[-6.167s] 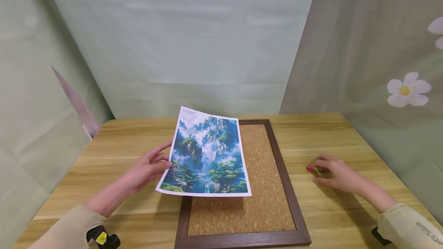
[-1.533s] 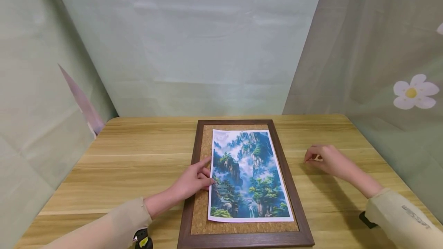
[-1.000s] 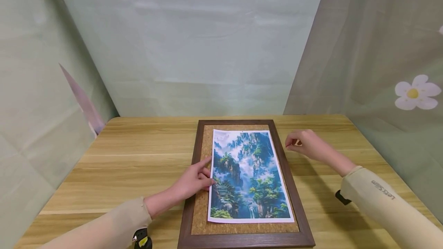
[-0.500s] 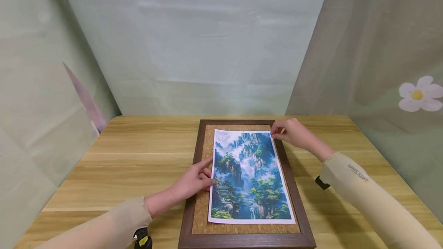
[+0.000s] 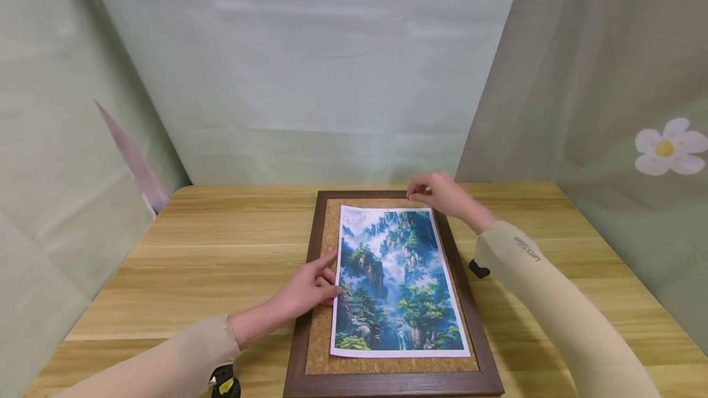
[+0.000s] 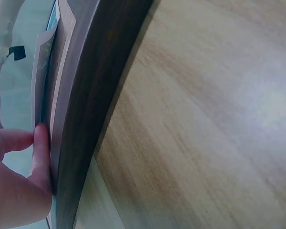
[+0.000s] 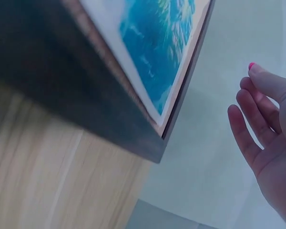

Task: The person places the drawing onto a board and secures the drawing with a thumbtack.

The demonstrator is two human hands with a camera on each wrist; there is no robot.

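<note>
Two hands are working over a landscape print that is lying flat on the cork board, inside its dark wooden frame, on the wooden table. The laying-down looks done: the sheet is sitting roughly square within the frame, with cork showing down its left side and along the near edge.

The left hand is resting at the print's left edge, fingers fairly straight, and the left wrist view is showing a fingertip pressing the paper's edge against the board. It is steadying the sheet, not gripping it.

The right hand is hovering over the far right corner of the frame, just above the print's top edge. Its thumb and forefinger are drawn together as if pinching something tiny; the right wrist view is catching a small pink spot at a fingertip, which may be a pushpin's head, though it is too small to be sure. The other fingers are hanging loosely curled.

No pin is visible anywhere in the sheet, so the fastening appears not yet begun: the top corner under the right hand seems first in line, with the remaining corners all left to secure.
</note>
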